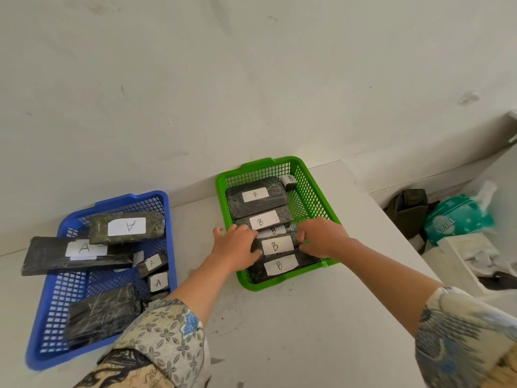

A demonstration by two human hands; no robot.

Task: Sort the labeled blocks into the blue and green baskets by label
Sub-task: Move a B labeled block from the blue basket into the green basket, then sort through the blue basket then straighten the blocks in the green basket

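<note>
Here, green basket (307, 197), B blocks (256, 196) inside, left hand (237, 245), right hand (321, 238), seemingly gripping one B block (275, 245)

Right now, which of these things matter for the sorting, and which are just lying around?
Part of the job: blue basket, A-labelled blocks, green basket, B-labelled blocks, left hand and right hand gripping one B block.

Just lying about, off to the right: teal packet, dark bag, white box.

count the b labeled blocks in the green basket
6 in the green basket: small block in the far right corner; far to near, first block, second block, third block, fourth block, nearest block. More may hide beneath.
</note>
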